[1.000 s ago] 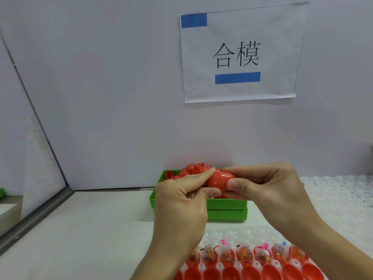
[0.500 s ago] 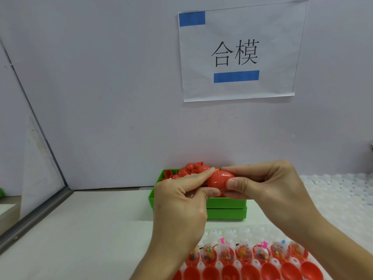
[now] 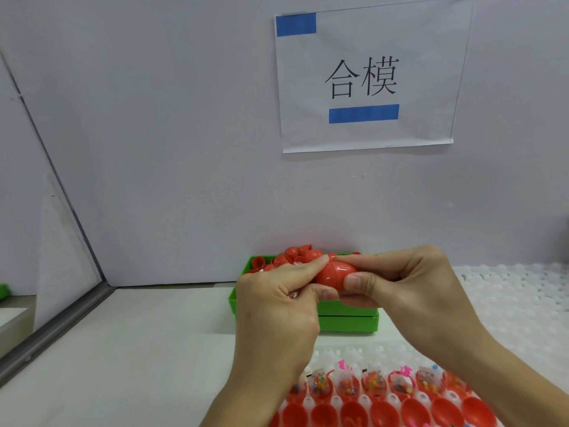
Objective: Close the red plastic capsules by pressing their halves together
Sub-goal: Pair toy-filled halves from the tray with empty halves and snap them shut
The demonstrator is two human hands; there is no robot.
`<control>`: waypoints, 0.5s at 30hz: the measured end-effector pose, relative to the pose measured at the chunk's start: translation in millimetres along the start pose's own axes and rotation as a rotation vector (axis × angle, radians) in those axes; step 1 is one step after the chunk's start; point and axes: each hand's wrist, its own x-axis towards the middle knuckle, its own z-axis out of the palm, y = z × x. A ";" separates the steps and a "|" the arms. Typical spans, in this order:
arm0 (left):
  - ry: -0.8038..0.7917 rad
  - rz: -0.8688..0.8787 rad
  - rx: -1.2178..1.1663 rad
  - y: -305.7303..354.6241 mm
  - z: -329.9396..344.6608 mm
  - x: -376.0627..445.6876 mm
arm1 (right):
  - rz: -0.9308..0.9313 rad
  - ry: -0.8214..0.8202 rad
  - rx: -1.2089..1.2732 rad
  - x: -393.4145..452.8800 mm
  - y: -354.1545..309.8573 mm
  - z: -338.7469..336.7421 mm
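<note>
Both the left hand [image 3: 277, 306] and right hand [image 3: 409, 291] pinch one red capsule [image 3: 334, 272] end-on, fingers curled, apparently to squeeze its halves shut.

- The capsule [image 3: 335, 274] you hold is glossy red, plain, with a pale glint on its top.
- The box [image 3: 348, 322] behind your hands is bright green, and the loose halves [image 3: 295, 257] heaped in it are the same red.
- The open halves [image 3: 381, 411] in the rows below you are red; their small packets [image 3: 374, 379] show mixed bright dots.
- The tray [image 3: 363, 354] under them is milky white.
- The sign [image 3: 366, 75] is white with black characters and two blue strips.
- The wall [image 3: 154, 118] is pale lilac-grey.
</note>
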 end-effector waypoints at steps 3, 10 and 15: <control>-0.030 0.025 0.015 -3.2 -0.2 -0.5 | 0.003 -0.002 -0.047 -0.3 1.1 -1.1; 0.002 0.115 0.148 -6.1 3.0 -3.8 | -0.074 0.007 -0.129 -1.4 5.8 -1.0; 0.005 0.046 0.089 -3.5 0.1 -1.3 | -0.077 -0.067 -0.132 -0.5 9.1 -3.2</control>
